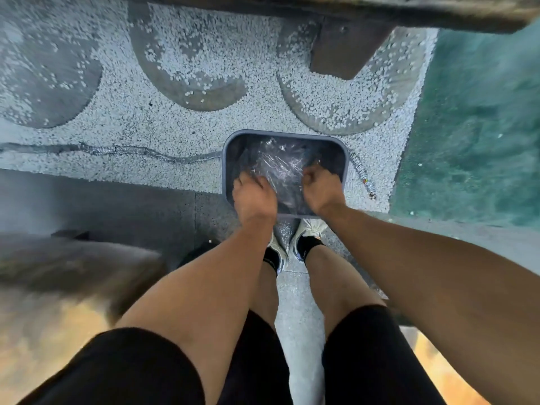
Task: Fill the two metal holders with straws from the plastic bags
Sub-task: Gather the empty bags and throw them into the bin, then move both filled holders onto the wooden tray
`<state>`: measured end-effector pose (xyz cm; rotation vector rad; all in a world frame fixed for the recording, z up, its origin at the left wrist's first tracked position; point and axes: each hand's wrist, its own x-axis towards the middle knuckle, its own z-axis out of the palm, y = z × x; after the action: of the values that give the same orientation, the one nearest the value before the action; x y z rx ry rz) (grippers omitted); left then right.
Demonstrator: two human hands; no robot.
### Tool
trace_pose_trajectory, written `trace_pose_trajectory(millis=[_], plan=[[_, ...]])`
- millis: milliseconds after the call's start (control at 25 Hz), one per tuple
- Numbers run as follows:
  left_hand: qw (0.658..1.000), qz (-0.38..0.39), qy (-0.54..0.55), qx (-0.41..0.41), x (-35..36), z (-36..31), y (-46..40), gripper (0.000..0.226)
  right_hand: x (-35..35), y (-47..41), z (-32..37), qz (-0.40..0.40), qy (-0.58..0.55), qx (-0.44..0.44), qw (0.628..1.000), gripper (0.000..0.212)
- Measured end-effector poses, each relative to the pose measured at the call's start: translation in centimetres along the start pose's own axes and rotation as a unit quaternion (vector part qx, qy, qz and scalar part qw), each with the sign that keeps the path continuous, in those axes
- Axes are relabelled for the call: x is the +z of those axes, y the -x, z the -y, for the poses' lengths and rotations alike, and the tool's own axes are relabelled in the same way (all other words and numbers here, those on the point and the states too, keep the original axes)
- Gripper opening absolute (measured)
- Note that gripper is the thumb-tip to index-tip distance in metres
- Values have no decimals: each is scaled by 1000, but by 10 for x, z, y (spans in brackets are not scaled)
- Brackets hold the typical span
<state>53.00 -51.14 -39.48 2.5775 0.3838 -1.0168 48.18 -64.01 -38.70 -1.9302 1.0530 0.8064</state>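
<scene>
My two hands, left hand (253, 197) and right hand (319, 190), grip one crumpled plastic bag (280, 168) inside one grey bin (226, 159), its contents unclear.

A crinkled, glossy clear plastic bag (280, 168) is seen inside the bin (346, 171), whose smooth matt walls look like grey-blue plastic. The bag is gripped by both bare hands, left (254, 197) and right (320, 190). Around the bin, the floor (163, 127) is rough with pale pebbles set in it. A twisted, shiny metallic cable (131, 150) is laid left of the bin. Right of the bin, a blurred green surface (473, 127) is seen
</scene>
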Motion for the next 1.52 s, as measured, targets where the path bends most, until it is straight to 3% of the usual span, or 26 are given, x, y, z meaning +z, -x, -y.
trace_pose_trajectory(millis=[200, 320, 600, 760, 960, 1080, 1280, 1520], plan=[[968, 218, -112, 53, -84, 0, 89, 29, -37, 105, 21, 154, 159, -14, 975, 35], [948, 269, -151, 83, -129, 5, 137, 39, -55, 169, 35, 188, 210, -20, 959, 38], [964, 228, -63, 120, -226, 47, 243, 41, -80, 293, 74, 123, 192, -69, 971, 34], [983, 168, 7, 67, -258, 87, 284, 35, -78, 337, 87, 132, 197, -137, 962, 28], [989, 99, 105, -43, -268, 150, 339, 29, -55, 369, 88, 234, 370, -212, 874, 40], [974, 55, 184, -120, -260, 193, 375, 34, -40, 389, 98, 269, 461, -256, 806, 32], [926, -1, 310, -216, -235, 263, 419, 40, 2, 417, 120, 284, 537, -299, 736, 24], [864, -57, 420, -273, -197, 356, 469, 32, 96, 469, 126, 283, 602, -324, 673, 32]])
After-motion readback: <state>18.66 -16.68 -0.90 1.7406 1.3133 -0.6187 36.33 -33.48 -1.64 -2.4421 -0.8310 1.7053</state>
